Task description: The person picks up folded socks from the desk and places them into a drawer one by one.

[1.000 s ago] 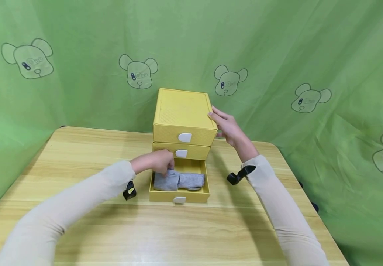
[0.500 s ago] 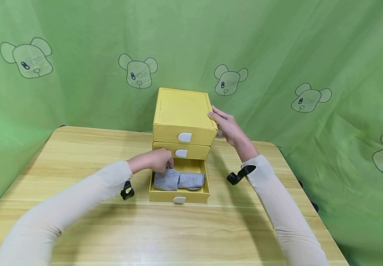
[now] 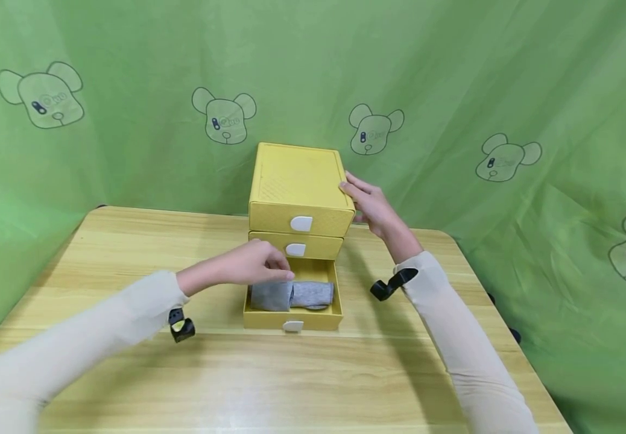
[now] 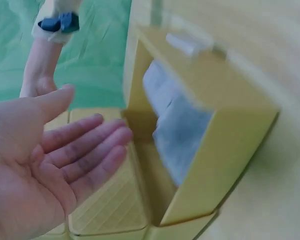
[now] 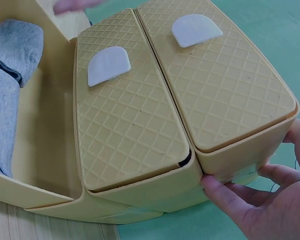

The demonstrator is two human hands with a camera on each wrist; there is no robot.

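A yellow drawer cabinet (image 3: 299,175) stands on the table with its bottom drawer (image 3: 318,322) pulled out. Inside that drawer lie two folded pieces of grey cloth, a left piece (image 3: 271,298) and a right piece (image 3: 313,293), side by side. My left hand (image 3: 250,265) hovers over the drawer's left part, holding nothing; the left wrist view shows its palm (image 4: 45,170) and extended fingers beside the drawer opening. My right hand (image 3: 374,210) rests against the cabinet's upper right side, thumb on the top edge. In the right wrist view its fingertips touch the side wall.
Both upper drawers, with white tabs such as the top tab (image 3: 301,223), are closed. The wooden table (image 3: 313,380) extends in front and to both sides. A green curtain (image 3: 155,150) with bear-head prints hangs behind it.
My left hand has let go of the left grey cloth, risen a little and turned, its forearm shifting left. The right hand stays on the cabinet; the cloths lie in the same place.
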